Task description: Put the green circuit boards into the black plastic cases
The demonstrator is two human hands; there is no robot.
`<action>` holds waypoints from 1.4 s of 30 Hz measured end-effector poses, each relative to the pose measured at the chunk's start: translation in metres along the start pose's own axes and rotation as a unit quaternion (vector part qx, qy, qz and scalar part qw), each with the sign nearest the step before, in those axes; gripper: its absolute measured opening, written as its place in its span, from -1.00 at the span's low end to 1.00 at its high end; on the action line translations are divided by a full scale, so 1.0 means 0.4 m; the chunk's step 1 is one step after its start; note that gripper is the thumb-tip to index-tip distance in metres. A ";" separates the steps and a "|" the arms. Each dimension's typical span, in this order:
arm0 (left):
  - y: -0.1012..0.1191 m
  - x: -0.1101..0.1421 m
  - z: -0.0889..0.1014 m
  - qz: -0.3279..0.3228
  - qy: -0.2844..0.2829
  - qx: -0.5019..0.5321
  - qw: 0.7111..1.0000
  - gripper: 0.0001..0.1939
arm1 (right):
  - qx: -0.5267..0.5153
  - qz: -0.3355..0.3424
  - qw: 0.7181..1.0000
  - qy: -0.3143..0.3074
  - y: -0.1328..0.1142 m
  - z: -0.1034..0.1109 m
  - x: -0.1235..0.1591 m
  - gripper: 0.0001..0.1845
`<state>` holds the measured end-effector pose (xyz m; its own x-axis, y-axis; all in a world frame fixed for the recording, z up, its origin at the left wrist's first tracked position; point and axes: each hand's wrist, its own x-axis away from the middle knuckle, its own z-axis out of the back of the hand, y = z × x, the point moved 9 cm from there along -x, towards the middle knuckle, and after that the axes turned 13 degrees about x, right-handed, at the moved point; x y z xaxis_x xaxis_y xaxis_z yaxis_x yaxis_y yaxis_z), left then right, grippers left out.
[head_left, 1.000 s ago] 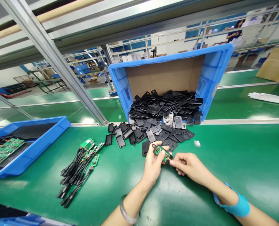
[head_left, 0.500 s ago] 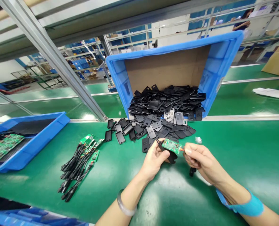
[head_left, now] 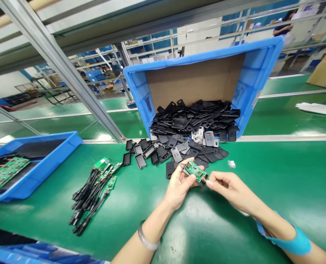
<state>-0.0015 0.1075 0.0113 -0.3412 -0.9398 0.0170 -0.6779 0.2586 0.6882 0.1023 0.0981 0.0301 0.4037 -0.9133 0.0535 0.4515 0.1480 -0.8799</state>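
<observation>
My left hand (head_left: 179, 183) holds a black plastic case with a green circuit board (head_left: 195, 171) lying in it, face up; a small two-digit display shows at its upper left end. The thumb presses on the board's near edge, and most of the case is hidden under board and fingers. Thin coloured wires (head_left: 204, 179) leave the board's right end. At those wires, the fingertips of my right hand (head_left: 230, 189) are pinched together; the rest of the cable is hidden. Beyond my left hand lie loose black case parts (head_left: 176, 154), some of them open shells.
A blue crate (head_left: 207, 55) tipped toward me spills black case parts onto the green table (head_left: 289, 190). On the left lie several circuit boards with black cables (head_left: 90, 194), beside a blue tray (head_left: 50, 157) of boards. A white scrap (head_left: 231, 164) lies right of the pile.
The board has gone down into the case and now lies along it. My right hand has moved slightly left and down with the wires, and the dangling black cable end is no longer visible.
</observation>
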 end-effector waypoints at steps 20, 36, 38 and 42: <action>0.001 0.006 -0.004 -0.003 -0.022 -0.023 0.999 -0.49 | 0.030 -0.027 0.998 -0.051 0.034 -0.007 -0.010 -0.51; -0.006 0.005 0.002 0.009 0.009 0.000 1.000 -0.54 | 0.057 -0.005 0.998 -0.033 0.042 -0.004 -0.018 -0.52; -0.008 0.005 0.007 0.002 0.021 -0.009 1.000 -0.61 | 0.060 -0.007 0.998 -0.036 0.046 -0.013 -0.019 -0.51; -0.008 0.002 0.029 -0.033 0.061 -0.035 0.997 -0.75 | 0.094 -0.009 0.995 -0.032 0.055 -0.031 -0.018 -0.51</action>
<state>-0.0073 0.1085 0.0006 -0.2126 -0.9755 0.0557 -0.6477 0.1834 0.7395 0.0994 0.1033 0.0046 0.4418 -0.8910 0.1047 0.5971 0.2050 -0.7755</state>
